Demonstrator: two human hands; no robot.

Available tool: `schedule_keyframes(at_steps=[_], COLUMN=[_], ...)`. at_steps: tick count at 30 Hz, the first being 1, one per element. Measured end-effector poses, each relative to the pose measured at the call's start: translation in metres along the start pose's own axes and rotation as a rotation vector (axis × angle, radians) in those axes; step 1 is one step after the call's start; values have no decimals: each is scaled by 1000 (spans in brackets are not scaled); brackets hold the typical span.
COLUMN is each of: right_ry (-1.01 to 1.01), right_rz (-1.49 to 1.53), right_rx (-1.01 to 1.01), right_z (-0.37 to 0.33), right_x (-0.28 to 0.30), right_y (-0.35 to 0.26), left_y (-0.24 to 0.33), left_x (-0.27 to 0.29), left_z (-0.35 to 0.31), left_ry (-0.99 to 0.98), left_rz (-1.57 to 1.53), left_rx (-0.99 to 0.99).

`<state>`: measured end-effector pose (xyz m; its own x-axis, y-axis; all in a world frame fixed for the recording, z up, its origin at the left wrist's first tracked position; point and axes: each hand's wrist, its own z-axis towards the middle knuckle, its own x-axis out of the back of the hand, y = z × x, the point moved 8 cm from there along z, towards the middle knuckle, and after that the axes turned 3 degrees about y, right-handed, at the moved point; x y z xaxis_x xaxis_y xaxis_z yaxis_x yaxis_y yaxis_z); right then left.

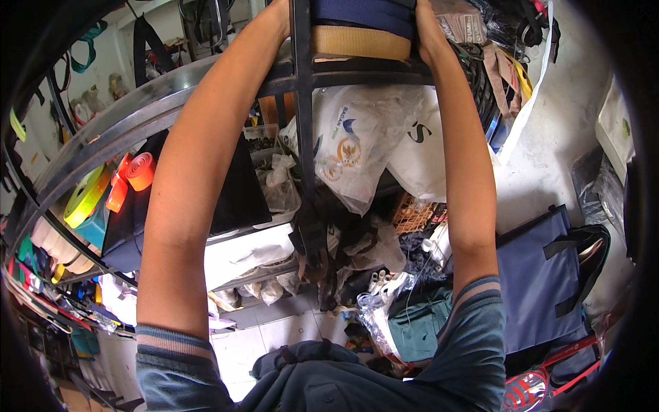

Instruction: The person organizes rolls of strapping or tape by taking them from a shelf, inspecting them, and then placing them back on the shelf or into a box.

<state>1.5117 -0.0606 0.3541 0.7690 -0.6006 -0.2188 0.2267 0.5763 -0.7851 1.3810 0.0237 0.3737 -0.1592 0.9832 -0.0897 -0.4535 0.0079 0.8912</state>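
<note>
Head view: from where I stand, the person (322, 384) reaches high with both hands, one on either side of a navy webbing roll (362, 16) and a tan webbing roll (362, 42). These two lie stacked, navy over tan, on a black shelf (371, 74), right at the top edge of what shows. The left hand (281, 16) is just left of an upright black post (301, 89); the right hand (425, 29) is just beside the rolls' right end. Fingers on both run out of sight, so I can't tell whether either grips or merely touches anything.

Below the shelf hangs a clear plastic bag (347, 147), and well off to the left sit an orange roll (140, 172) and a yellow roll (86, 199).

My guess is that the step in hand is handling the stacked rolls, either setting them straight or lifting them down. The next move would call for a firm hold from both sides, keeping the two layers together and clear of the post.
</note>
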Motion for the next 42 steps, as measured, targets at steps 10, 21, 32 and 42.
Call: schedule_keyframes(at_steps=[10,21,32,42], right_ry=[54,-19,32,229], right_rz=[-56,-349,-306,-16], right_rx=[-108,-441,-323,-78], right_z=[2,46,32,40], right_x=[11,61,36,72], right_y=[-6,-1,-19,-30], left_y=[3,2,16,8], left_x=[17,60,98,87], left_z=[-1,15,18,22], left_ry=[13,119,237,253], left_rz=[47,307,116,113], left_rx=[28,236,23,42])
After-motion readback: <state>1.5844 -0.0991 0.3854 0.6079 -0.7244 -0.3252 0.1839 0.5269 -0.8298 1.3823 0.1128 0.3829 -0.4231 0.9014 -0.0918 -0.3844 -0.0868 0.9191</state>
